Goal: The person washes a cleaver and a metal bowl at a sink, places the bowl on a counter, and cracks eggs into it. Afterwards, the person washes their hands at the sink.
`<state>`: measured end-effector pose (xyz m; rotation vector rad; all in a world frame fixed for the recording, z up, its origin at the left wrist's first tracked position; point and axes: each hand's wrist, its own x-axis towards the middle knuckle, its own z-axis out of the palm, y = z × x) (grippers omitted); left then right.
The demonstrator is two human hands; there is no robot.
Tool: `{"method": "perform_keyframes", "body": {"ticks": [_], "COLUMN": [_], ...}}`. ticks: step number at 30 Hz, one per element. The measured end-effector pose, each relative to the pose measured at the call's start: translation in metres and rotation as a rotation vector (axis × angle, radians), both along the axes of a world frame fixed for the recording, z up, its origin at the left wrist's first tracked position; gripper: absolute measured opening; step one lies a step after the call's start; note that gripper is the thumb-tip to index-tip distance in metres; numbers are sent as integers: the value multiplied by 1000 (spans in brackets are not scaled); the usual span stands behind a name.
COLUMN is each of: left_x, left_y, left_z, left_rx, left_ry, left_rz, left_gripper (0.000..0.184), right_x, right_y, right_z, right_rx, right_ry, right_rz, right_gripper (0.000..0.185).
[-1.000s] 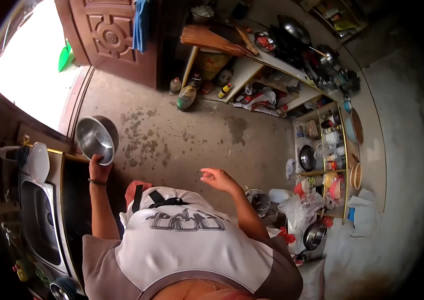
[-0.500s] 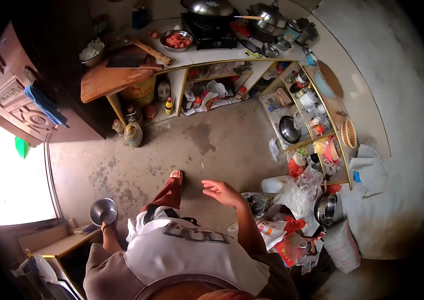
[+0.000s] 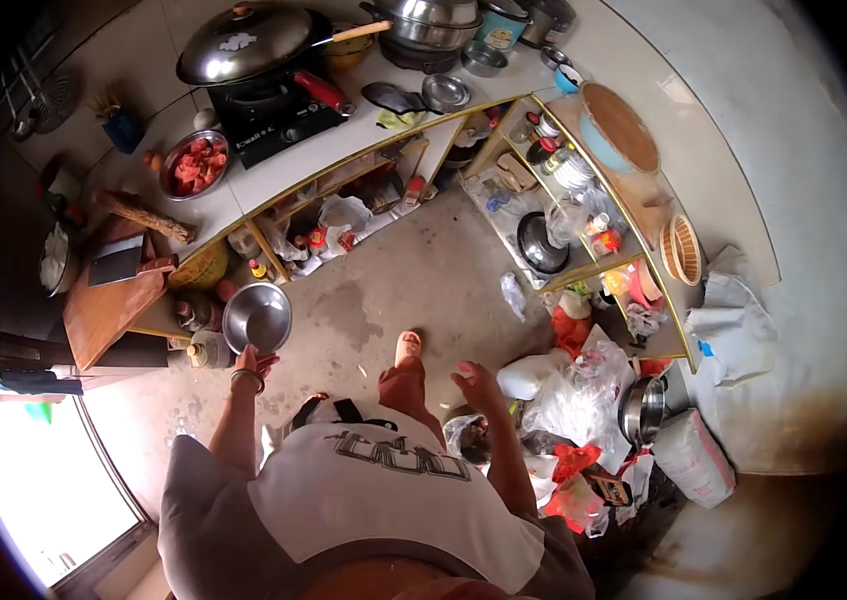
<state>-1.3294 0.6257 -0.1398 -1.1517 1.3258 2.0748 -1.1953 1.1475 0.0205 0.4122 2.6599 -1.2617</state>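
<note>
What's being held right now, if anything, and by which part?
The left hand holds an empty metal bowl by its near rim; the right hand holds nothing visible.

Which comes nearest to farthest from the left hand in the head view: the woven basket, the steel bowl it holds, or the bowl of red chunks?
From the left hand:
1. Steel bowl, in its grasp.
2. Bowl of red chunks, ahead on the counter.
3. Woven basket, far off to the right.
</note>
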Motion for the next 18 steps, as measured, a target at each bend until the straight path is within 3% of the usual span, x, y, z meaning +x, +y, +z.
{"method": "perform_keyframes", "body": {"ticks": [2, 8, 12, 18], "left_x": [-36, -126, -172, -248], "left_y": [71, 228, 283, 323], "left_z": [20, 106, 176, 197], "left_rx": [224, 309, 152, -73], "left_ry": [92, 147, 208, 128], "left_rz": [41, -9, -7, -16], "left_gripper": [25, 33, 29, 31], "right_x": [-60, -253, -377, -535], "right_y": [41, 118, 150, 155], "right_z": [2, 49, 48, 46], "right_rx": [23, -62, -202, -361], "right_ry": [76, 251, 225, 181], "right_rz": [7, 112, 74, -43], "right_gripper": [39, 36, 38, 50]}}
